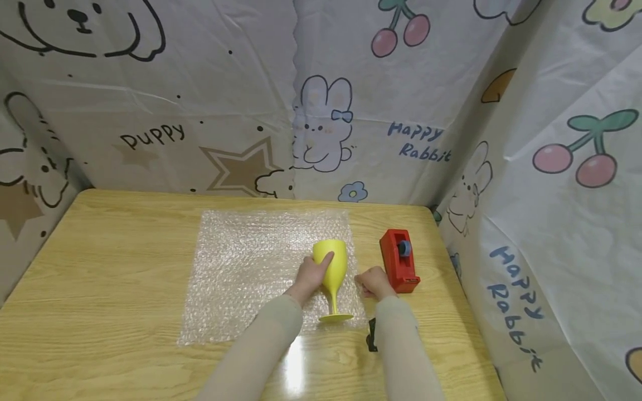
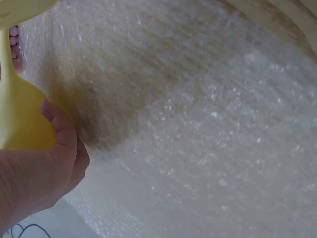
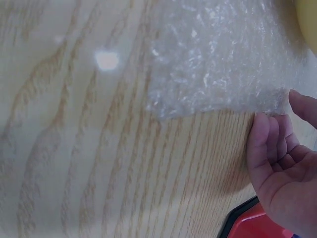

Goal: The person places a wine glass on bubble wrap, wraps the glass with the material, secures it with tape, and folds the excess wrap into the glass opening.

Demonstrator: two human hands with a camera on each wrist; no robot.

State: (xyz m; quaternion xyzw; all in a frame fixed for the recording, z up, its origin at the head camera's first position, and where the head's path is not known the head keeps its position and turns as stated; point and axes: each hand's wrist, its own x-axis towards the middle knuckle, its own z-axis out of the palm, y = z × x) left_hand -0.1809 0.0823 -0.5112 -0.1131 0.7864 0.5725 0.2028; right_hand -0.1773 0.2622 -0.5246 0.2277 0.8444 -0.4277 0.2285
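Yellow goblet (image 1: 339, 268), left hand (image 1: 310, 276) curled round

Above the wooden table (image 1: 110, 267)'s 6 o'clock side, the head camera faces 12 and downward, the farthest of 3. The 2 wrist cameras look from close up, the left hand (image 2: 44, 171) at 8 o'clock, the right hand (image 3: 285, 161) at 4. All 3 share the bubble wrap (image 1: 251, 267).
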